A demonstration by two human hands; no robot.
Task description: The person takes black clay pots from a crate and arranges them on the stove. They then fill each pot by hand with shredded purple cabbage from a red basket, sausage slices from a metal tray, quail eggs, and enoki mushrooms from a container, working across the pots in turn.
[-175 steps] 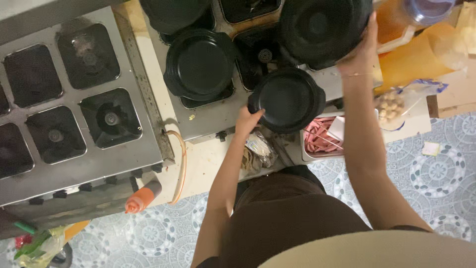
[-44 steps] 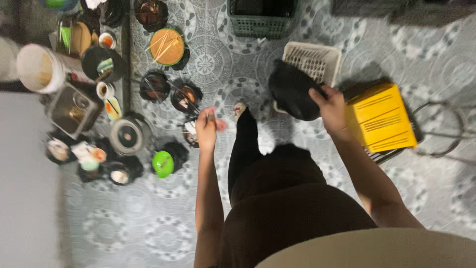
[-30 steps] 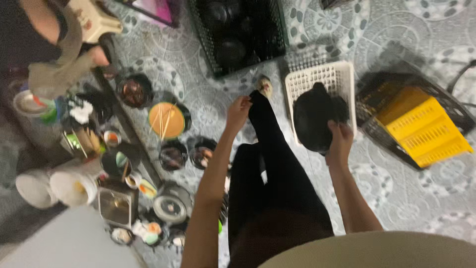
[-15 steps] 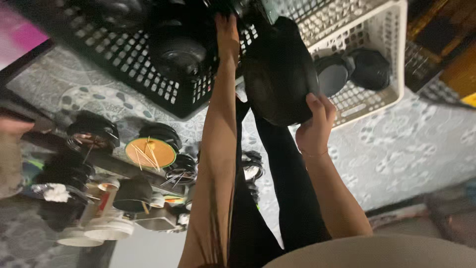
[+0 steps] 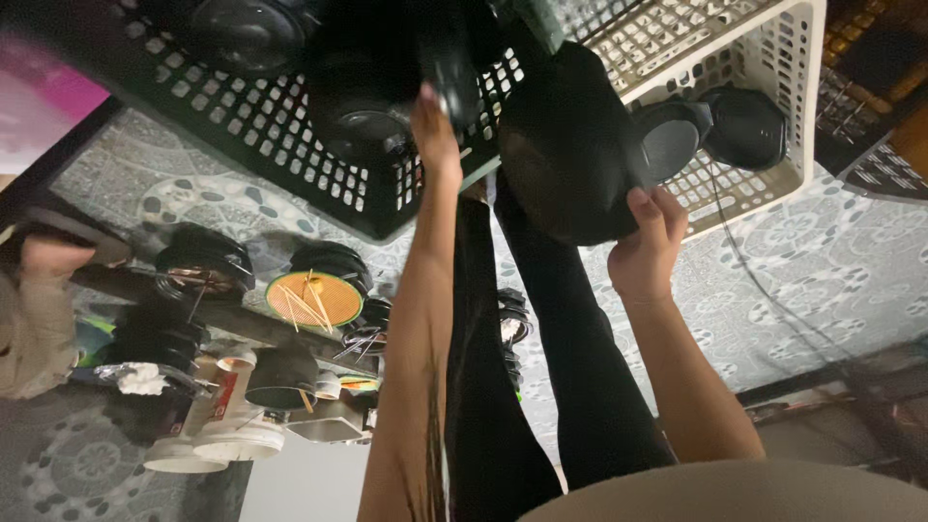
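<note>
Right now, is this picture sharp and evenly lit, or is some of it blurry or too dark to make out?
In the head view, the right hand and the black bowl it holds look fairly sharp; the left hand and the black crate lie in deep shadow, details lost; the pink patch at the upper left is blurred; the white basket is brightest.
</note>
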